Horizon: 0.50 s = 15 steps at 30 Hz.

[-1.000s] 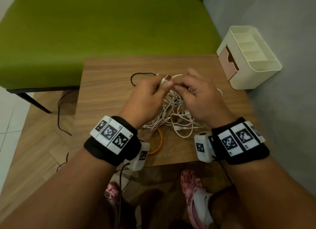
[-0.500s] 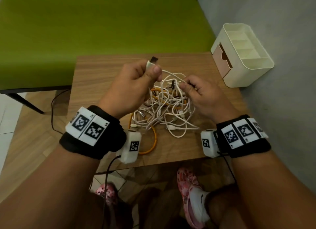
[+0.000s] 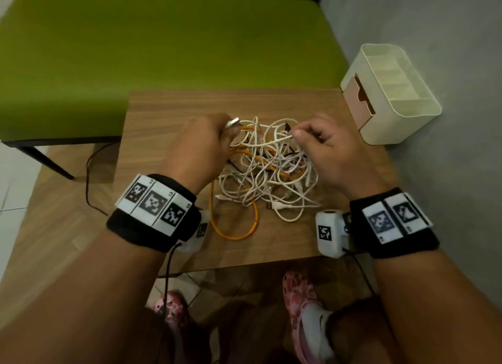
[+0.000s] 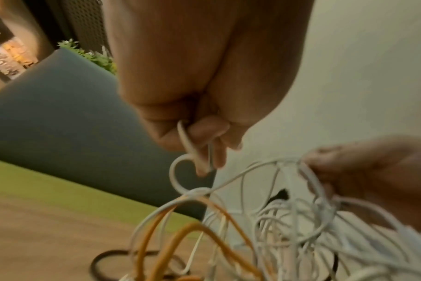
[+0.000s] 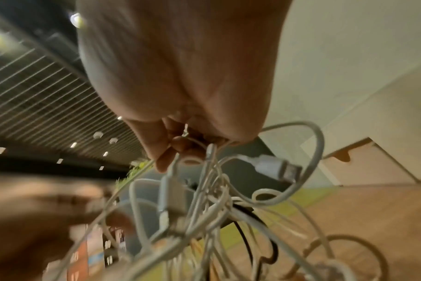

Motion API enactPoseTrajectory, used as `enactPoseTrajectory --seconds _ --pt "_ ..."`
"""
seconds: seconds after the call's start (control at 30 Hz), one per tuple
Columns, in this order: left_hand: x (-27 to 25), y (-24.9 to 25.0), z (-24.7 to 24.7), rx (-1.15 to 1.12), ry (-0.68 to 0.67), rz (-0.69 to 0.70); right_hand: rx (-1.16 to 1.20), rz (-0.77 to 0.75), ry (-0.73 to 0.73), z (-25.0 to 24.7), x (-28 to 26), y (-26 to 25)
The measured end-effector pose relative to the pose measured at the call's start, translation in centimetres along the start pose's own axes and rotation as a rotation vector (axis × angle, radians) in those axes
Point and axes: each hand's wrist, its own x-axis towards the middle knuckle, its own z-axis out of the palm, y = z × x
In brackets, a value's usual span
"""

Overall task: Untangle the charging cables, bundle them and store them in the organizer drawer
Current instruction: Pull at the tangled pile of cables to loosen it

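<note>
A tangle of white, orange and black charging cables (image 3: 267,170) lies in the middle of the small wooden table (image 3: 168,110). My left hand (image 3: 206,143) grips a white cable end whose metal USB plug (image 3: 233,123) sticks out above its fingers; in the left wrist view the white cable (image 4: 187,144) loops out of the curled fingers. My right hand (image 3: 323,143) pinches white strands (image 3: 279,139) at the tangle's right top; in the right wrist view several white cables (image 5: 204,171) hang from its fingers. The cream organizer (image 3: 391,91) with a pink drawer (image 3: 358,100) stands at the table's far right corner.
A green bench (image 3: 163,45) runs behind the table. A grey wall (image 3: 448,64) stands close on the right. An orange cable loop (image 3: 233,227) lies near the table's front edge. A thin black cord (image 3: 89,173) trails on the floor at the left. My feet (image 3: 301,304) are under the table.
My left hand came down from its raised position to the tangle's left side with the USB plug still in it. My right hand shifted slightly right, holding white strands. The tangle spread wider.
</note>
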Motion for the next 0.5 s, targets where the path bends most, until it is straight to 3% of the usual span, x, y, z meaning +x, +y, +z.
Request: enactPoseTrajectory --seconds 0.07,0.1,0.27,0.4,0.5 --pt "-0.4 1.4 -0.1 -0.106 0.126 0.085 -0.19 -0.034 -0.016 1.0 0.0 0.5" --pt "-0.6 2.2 -0.1 -0.156 0.123 0.107 -0.237 -0.052 -0.009 1.4 0.0 0.5" --pt "-0.7 3.3 2.1 -0.337 -0.096 0.154 -0.245 -0.204 0.132 2.5 -0.3 -0.3" --pt "0.0 2.6 2.3 -0.38 -0.092 0.138 -0.187 -0.249 0.203 3.0 -0.3 -0.1" --pt "-0.1 2.7 1.9 -0.37 -0.102 0.128 -0.138 -0.252 0.174 3.2 -0.1 0.0"
